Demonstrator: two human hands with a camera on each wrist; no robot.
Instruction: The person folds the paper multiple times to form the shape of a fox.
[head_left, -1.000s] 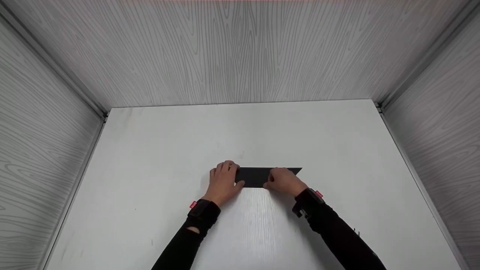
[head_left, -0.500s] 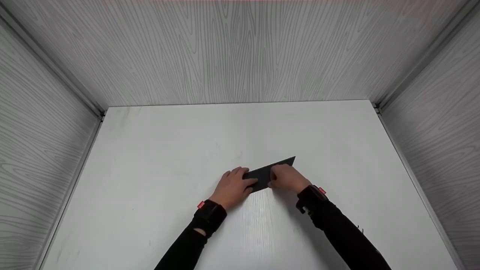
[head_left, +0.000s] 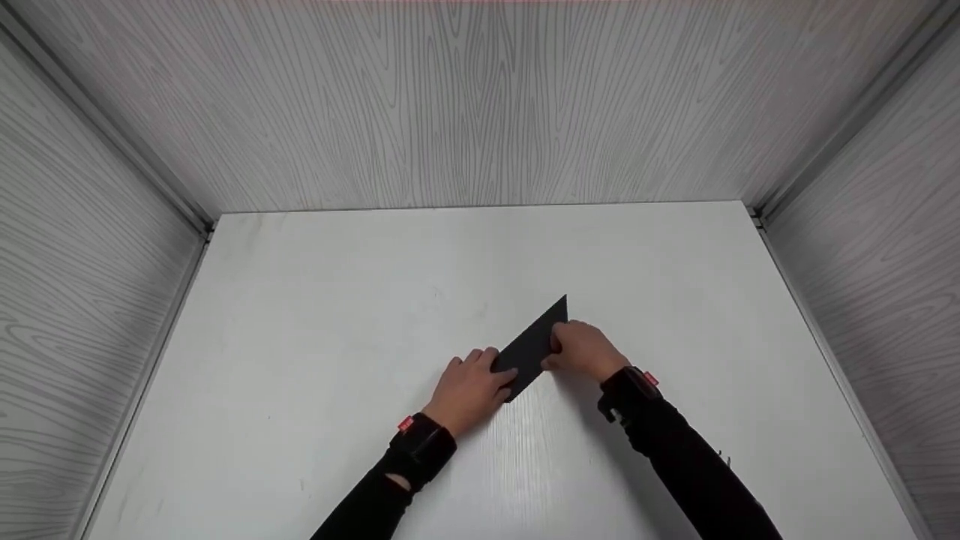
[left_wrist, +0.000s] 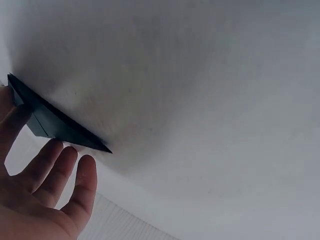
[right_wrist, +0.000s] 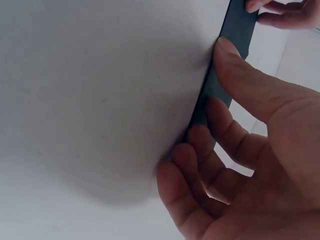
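The folded, dark grey paper strip with slanted, pointed ends (head_left: 529, 348) is at the middle of the smooth white bench (head_left: 337, 315), tilted from near left to far right, but I can't tell if all of it touches the top. The left hand (head_left: 466, 394) pinches its near left end, and the right hand (head_left: 589, 351) holds its right side between the thumb and curled fingers. It seems best to hold it softly with both hands, so the layers stay lined up and the thin points don't bend.
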